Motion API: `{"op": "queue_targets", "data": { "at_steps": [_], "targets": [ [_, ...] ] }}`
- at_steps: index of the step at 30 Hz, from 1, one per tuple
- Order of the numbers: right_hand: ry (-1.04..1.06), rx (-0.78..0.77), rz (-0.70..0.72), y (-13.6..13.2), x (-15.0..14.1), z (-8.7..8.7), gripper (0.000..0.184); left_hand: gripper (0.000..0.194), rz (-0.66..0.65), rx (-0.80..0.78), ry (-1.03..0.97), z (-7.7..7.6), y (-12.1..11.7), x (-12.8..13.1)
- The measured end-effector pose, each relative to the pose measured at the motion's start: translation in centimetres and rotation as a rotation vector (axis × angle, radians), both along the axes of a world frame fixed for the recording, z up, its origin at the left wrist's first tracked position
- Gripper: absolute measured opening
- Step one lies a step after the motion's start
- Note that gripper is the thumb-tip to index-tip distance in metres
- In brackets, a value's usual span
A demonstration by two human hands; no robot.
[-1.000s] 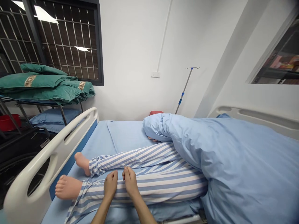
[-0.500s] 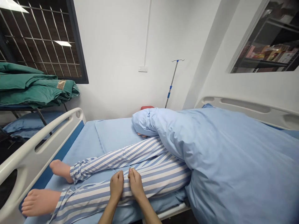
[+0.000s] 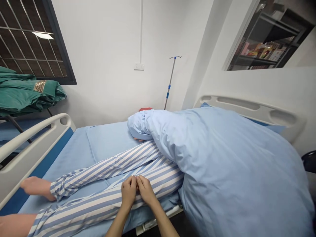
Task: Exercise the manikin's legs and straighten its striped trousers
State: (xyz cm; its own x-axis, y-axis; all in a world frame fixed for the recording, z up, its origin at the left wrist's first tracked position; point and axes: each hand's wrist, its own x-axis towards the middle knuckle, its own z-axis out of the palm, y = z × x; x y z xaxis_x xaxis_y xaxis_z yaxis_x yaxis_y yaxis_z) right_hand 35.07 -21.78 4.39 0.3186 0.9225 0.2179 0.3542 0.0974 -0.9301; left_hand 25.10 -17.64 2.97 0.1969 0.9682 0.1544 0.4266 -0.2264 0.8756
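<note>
My left hand (image 3: 128,191) is closed in a fist, thumb on top, with nothing visible in it. Beside it, my right hand (image 3: 146,189) is curled the same way, and the two hands touch or almost touch. Both are above the nearer leg of blue-and-white striped trousers (image 3: 98,206), worn by a figure lying on the bed; whether they rest on the cloth I cannot tell. Bare feet (image 3: 37,187) stick out of the trouser legs at the left. A light blue quilt (image 3: 222,158) is bunched over the figure's upper part, hiding it.
The bed has a blue sheet (image 3: 108,135), a white footboard (image 3: 37,138) at left and a headboard (image 3: 239,103) at right. Behind stand an IV pole (image 3: 171,79) and a red object (image 3: 145,109). Green folded cloth (image 3: 27,95) lies at far left.
My two fists have come closer together, from a small gap to side by side. The camera view has turned right, so the scene sits further left. The quilt and legs look unchanged.
</note>
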Motion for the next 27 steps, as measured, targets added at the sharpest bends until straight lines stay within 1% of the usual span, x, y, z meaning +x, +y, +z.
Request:
{"op": "queue_targets", "data": {
  "at_steps": [2,5,7,9,11,13,16,19,22,24,27],
  "targets": [
    [0.001,0.010,-0.015,-0.5,1.1,0.2,0.042,0.037,-0.004,0.000,0.020,0.1,-0.1,1.1],
    [-0.028,0.002,-0.113,-0.9,2.5,0.0,0.042,0.038,0.028,-0.018,-0.001,0.9,-0.3,2.8],
    [-0.061,-0.009,-0.126,-1.1,3.3,-0.2,0.042,0.038,-0.033,-0.006,-0.067,1.5,-0.6,4.1],
    [-0.106,-0.009,-0.124,-1.4,4.2,-0.1,0.042,0.037,-0.092,0.007,-0.090,1.9,-1.0,5.4],
    [-0.149,0.003,-0.158,-1.7,5.5,0.3,0.041,0.036,-0.096,0.012,-0.022,1.7,-1.3,6.3],
    [-0.177,0.008,-0.230,-2.0,6.9,0.4,0.041,0.035,-0.044,0.025,0.104,1.1,-1.7,7.0],
    [-0.220,-0.001,-0.375,-2.0,8.6,-0.2,0.042,0.033,0.038,0.052,0.263,0.2,-2.0,7.4],
    [-0.354,0.002,-0.500,-1.5,9.0,-1.5,0.043,0.033,0.034,0.051,0.293,0.0,-2.0,7.4],
    [-0.468,0.007,-0.552,-1.1,8.5,-2.3,0.045,0.032,-0.010,0.049,0.249,0.3,-1.7,7.2],
    [-0.505,0.011,-0.560,-1.0,8.3,-2.4,0.046,0.032,-0.056,0.009,0.167,0.5,-1.4,7.0],
    [-0.534,0.019,-0.555,-1.1,8.2,-2.3,0.047,0.037,-0.163,-0.061,0.021,0.7,-0.8,6.1]
  ]
}}
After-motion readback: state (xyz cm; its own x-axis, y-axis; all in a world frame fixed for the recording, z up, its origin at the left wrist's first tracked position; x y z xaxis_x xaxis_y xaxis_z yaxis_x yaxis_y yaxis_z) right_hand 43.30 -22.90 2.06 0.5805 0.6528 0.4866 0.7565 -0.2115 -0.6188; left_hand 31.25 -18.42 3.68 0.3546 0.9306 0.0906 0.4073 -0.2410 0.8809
